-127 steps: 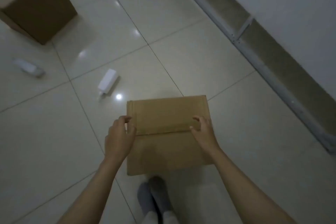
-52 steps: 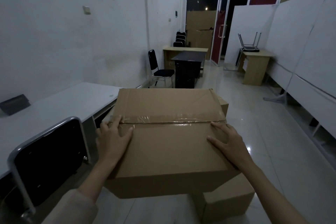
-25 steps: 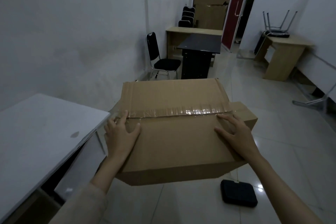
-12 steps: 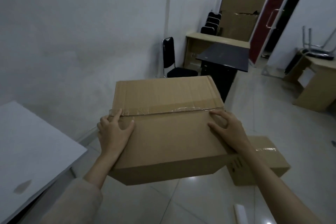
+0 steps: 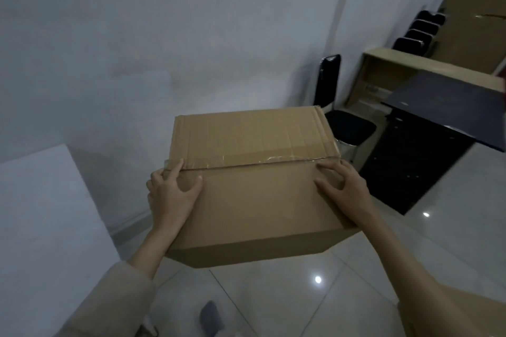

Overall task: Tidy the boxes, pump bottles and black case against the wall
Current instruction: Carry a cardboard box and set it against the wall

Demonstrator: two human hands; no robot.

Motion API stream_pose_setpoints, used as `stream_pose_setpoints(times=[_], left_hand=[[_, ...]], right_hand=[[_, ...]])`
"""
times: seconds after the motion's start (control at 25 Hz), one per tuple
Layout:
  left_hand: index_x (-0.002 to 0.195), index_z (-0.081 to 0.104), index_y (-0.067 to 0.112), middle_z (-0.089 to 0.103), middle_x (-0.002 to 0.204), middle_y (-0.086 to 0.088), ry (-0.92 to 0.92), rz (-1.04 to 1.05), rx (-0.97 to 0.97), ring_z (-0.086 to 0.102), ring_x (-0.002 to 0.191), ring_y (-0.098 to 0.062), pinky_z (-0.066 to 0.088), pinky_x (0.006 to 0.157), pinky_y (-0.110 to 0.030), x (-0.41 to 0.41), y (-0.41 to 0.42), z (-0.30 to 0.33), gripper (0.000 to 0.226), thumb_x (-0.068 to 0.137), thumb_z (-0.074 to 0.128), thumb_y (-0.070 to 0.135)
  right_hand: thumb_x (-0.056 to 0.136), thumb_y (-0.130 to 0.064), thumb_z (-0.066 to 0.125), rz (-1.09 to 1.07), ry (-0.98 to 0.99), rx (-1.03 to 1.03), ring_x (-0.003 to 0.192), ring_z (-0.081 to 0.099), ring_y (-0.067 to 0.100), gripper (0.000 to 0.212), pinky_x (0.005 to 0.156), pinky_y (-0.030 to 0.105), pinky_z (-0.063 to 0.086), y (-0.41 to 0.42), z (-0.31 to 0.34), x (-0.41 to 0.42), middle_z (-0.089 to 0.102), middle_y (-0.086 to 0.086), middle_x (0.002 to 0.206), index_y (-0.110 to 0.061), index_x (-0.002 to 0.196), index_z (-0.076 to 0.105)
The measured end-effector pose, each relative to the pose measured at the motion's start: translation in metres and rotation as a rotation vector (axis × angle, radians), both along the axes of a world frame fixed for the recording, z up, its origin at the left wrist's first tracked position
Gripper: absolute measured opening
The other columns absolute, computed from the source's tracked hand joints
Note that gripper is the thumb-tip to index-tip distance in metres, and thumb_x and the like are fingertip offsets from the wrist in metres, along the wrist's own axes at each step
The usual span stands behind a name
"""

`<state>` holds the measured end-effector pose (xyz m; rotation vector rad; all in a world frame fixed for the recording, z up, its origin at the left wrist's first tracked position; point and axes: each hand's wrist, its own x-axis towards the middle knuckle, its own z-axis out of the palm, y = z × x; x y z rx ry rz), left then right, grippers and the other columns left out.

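I carry a large brown cardboard box (image 5: 254, 194) with a clear tape seam across its top, held in the air above the tiled floor and facing the white wall (image 5: 164, 35). My left hand (image 5: 172, 194) grips its left edge at the seam, thumb on top. On the right edge my right hand (image 5: 342, 189) grips with bent fingers on the top face. A second cardboard box (image 5: 482, 317) shows at the lower right behind my right arm. No pump bottles or black case are in view.
A white desk (image 5: 41, 213) stands close on my left. A black chair (image 5: 345, 123), a black table (image 5: 438, 123) and a wooden desk (image 5: 397, 68) stand along the wall to the right. My grey-socked foot (image 5: 210, 317) is on the glossy tiles below the box.
The view has turned left toward the wall while both hands keep hold of the box. The smaller box on the floor has slid out to the lower right.
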<state>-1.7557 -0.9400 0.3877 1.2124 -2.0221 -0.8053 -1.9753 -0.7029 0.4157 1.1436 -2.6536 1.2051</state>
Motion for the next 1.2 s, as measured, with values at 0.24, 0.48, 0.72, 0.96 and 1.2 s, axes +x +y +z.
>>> stream_pose_setpoints(times=[0.24, 0.48, 0.72, 0.96, 1.2], left_hand=[[0.133, 0.049, 0.019, 0.042, 0.129, -0.022, -0.065, 0.154, 0.041, 0.037, 0.122, -0.038, 0.036, 0.099, -0.047, -0.057, -0.13, -0.018, 0.057, 0.08, 0.065, 0.034], [0.133, 0.048, 0.016, 0.04, 0.133, -0.024, -0.096, 0.246, 0.184, 0.036, 0.124, -0.039, 0.031, 0.104, -0.047, -0.068, -0.203, -0.063, 0.068, 0.072, 0.054, 0.045], [0.136, 0.043, 0.023, 0.03, 0.143, -0.021, -0.14, 0.414, 0.429, 0.032, 0.132, -0.039, 0.03, 0.11, -0.051, -0.059, -0.244, -0.156, 0.071, 0.072, 0.07, 0.038], [0.14, 0.035, 0.023, 0.02, 0.149, -0.014, -0.118, 0.543, 0.602, 0.028, 0.135, -0.035, 0.027, 0.111, -0.048, -0.054, -0.278, -0.314, 0.073, 0.076, 0.072, 0.024], [0.141, 0.033, 0.017, 0.017, 0.15, -0.015, -0.143, 0.521, 0.609, 0.027, 0.137, -0.029, 0.024, 0.109, -0.031, -0.049, -0.311, -0.466, 0.074, 0.077, 0.067, 0.001]], right_hand=[[0.081, -0.029, 0.066, 0.136, -0.121, 0.055, 0.114, 0.048, 0.015, 0.031, 0.088, 0.032, 0.04, -0.162, -0.019, -0.083, 0.049, 0.002, 0.132, -0.036, 0.11, 0.058], [0.079, -0.014, 0.068, 0.233, -0.286, 0.166, 0.108, 0.048, 0.017, 0.032, 0.084, 0.028, 0.037, -0.283, -0.064, -0.121, 0.05, 0.0, 0.119, -0.031, 0.105, 0.06], [0.077, -0.003, 0.067, 0.306, -0.451, 0.322, 0.121, 0.046, 0.026, 0.036, 0.09, 0.028, 0.035, -0.38, -0.167, -0.135, 0.051, 0.007, 0.13, -0.02, 0.108, 0.059], [0.071, 0.006, 0.068, 0.317, -0.536, 0.367, 0.124, 0.046, 0.026, 0.046, 0.094, 0.027, 0.036, -0.457, -0.348, -0.132, 0.052, 0.005, 0.132, -0.018, 0.109, 0.058], [0.072, 0.012, 0.062, 0.258, -0.615, 0.346, 0.127, 0.043, 0.023, 0.05, 0.1, 0.032, 0.039, -0.497, -0.51, -0.127, 0.049, 0.004, 0.136, -0.017, 0.112, 0.06]])
